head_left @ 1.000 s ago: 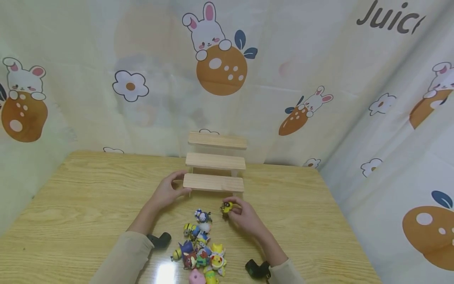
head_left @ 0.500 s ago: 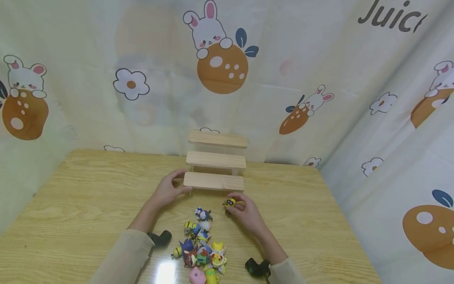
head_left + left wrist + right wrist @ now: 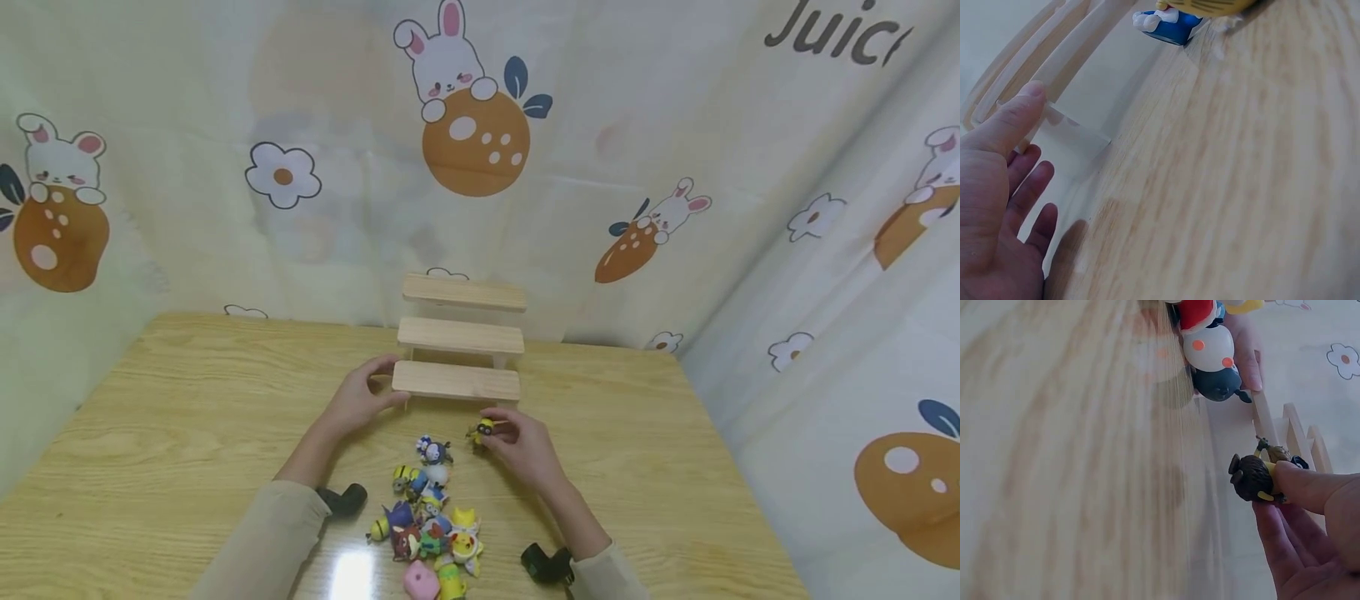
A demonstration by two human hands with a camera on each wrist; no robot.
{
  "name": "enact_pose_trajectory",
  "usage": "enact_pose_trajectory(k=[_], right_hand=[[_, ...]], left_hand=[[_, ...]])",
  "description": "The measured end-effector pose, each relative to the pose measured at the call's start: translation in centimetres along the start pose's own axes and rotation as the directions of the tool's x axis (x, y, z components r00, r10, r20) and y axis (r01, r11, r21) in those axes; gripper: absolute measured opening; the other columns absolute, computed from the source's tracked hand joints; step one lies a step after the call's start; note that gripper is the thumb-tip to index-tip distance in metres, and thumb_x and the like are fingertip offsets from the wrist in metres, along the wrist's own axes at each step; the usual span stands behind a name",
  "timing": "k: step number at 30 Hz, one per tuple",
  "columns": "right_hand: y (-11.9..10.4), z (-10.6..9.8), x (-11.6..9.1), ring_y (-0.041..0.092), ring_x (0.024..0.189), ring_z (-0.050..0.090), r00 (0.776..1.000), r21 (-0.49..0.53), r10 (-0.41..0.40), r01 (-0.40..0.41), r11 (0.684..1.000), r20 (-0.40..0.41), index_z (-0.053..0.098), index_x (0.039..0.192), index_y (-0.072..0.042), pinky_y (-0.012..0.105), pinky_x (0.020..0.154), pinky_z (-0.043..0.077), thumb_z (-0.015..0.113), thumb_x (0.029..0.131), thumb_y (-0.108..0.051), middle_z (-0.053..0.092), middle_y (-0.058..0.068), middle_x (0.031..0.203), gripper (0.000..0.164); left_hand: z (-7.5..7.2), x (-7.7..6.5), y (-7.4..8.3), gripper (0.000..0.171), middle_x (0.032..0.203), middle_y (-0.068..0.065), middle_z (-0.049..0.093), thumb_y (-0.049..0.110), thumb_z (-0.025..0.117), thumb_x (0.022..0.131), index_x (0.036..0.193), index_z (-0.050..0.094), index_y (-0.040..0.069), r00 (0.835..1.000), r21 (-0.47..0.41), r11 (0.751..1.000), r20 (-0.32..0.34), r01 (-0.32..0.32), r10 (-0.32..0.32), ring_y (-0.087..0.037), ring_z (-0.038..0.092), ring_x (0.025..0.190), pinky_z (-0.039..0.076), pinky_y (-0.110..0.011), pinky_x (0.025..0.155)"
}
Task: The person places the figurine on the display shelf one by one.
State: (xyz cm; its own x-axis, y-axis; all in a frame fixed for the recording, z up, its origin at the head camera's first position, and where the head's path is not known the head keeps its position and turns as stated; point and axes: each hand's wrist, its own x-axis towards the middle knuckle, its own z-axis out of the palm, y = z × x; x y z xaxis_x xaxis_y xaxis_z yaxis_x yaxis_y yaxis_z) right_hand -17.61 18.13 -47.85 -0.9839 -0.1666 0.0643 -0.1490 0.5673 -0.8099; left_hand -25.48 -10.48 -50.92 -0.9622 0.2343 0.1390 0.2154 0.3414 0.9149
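In the head view a three-tier wooden display stand (image 3: 456,381) stands at the back of the table. My left hand (image 3: 356,405) holds the left end of its lowest board, thumb at the front edge and fingers behind. The left wrist view shows the thumb (image 3: 1019,119) at the board's end. My right hand (image 3: 527,450) pinches a small yellow minion figurine (image 3: 482,428) with dark goggles, in front of the stand's right end. In the right wrist view the figurine (image 3: 1257,478) sits between thumb and fingers, its dark brown part facing outward.
A pile of small toy figurines (image 3: 431,533), yellow, blue, red and pink, lies between the forearms. A black-and-white figurine (image 3: 435,452) is at the pile's far end. Dark wrist straps (image 3: 546,565) show by the sleeves. A patterned curtain (image 3: 337,167) hangs behind the table.
The right hand has shifted slightly closer to the stand and turned the minion figurine so its goggles show more. The left hand stays at the board's end.
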Motion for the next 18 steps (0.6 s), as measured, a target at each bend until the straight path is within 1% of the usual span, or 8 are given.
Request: enact_pose_trajectory(k=[3, 7, 10, 14, 18], right_hand=[[-0.3, 0.0, 0.1, 0.020, 0.096, 0.067, 1.000, -0.026, -0.019, 0.019, 0.999, 0.016, 0.064, 0.118, -0.010, 0.021, 0.077, 0.055, 0.072, 0.083, -0.008, 0.065, 0.008, 0.111, 0.035], [-0.6, 0.1, 0.1, 0.022, 0.096, 0.067, 0.999, -0.022, -0.035, 0.036, 0.999, 0.037, 0.063, 0.118, -0.007, 0.021, 0.078, 0.055, 0.071, 0.084, -0.007, 0.064, 0.010, 0.112, 0.035], [-0.8, 0.0, 0.1, 0.022, 0.094, 0.067, 0.997, -0.016, -0.051, 0.052, 0.999, 0.050, 0.063, 0.118, -0.006, 0.021, 0.078, 0.055, 0.071, 0.084, -0.006, 0.064, 0.011, 0.110, 0.034], [-1.2, -0.2, 0.4, 0.022, 0.092, 0.068, 0.994, -0.017, -0.091, 0.092, 0.996, 0.062, 0.064, 0.116, -0.005, 0.022, 0.077, 0.055, 0.071, 0.083, -0.005, 0.065, 0.011, 0.108, 0.033], [-1.7, -0.5, 1.0, 0.023, 0.093, 0.068, 0.989, -0.027, -0.133, 0.135, 0.990, 0.065, 0.064, 0.115, -0.004, 0.023, 0.078, 0.056, 0.071, 0.083, -0.003, 0.067, 0.010, 0.108, 0.033]], left_hand=[[-0.3, -0.7, 1.8, 0.069, 0.128, -0.017, 0.057, 0.025, 0.076, 0.081, 0.137, 0.045, 0.001, 1.000, -0.004, 1.000, 0.003, -0.008, 0.008, -0.033, 0.051, 0.117, 0.042, -0.047, 0.096], [-0.6, -1.5, 4.0, 0.065, 0.129, -0.023, 0.055, 0.015, 0.074, 0.083, 0.137, 0.043, -0.005, 1.000, -0.009, 1.000, 0.013, -0.007, 0.007, -0.040, 0.049, 0.119, 0.041, -0.052, 0.097], [-0.3, -1.0, 2.8, 0.067, 0.130, -0.022, 0.054, 0.015, 0.075, 0.081, 0.138, 0.043, -0.003, 1.000, -0.026, 1.000, 0.010, 0.003, -0.003, -0.039, 0.048, 0.120, 0.040, -0.053, 0.099], [0.0, -0.3, 0.9, 0.069, 0.131, -0.018, 0.055, 0.020, 0.077, 0.080, 0.139, 0.044, 0.003, 1.000, -0.026, 0.999, 0.003, 0.023, -0.023, -0.035, 0.049, 0.121, 0.040, -0.050, 0.099], [0.0, -0.1, 0.5, 0.070, 0.130, -0.012, 0.057, 0.027, 0.078, 0.078, 0.138, 0.046, 0.007, 1.000, -0.013, 1.000, 0.001, 0.025, -0.025, -0.029, 0.051, 0.120, 0.042, -0.046, 0.099]])
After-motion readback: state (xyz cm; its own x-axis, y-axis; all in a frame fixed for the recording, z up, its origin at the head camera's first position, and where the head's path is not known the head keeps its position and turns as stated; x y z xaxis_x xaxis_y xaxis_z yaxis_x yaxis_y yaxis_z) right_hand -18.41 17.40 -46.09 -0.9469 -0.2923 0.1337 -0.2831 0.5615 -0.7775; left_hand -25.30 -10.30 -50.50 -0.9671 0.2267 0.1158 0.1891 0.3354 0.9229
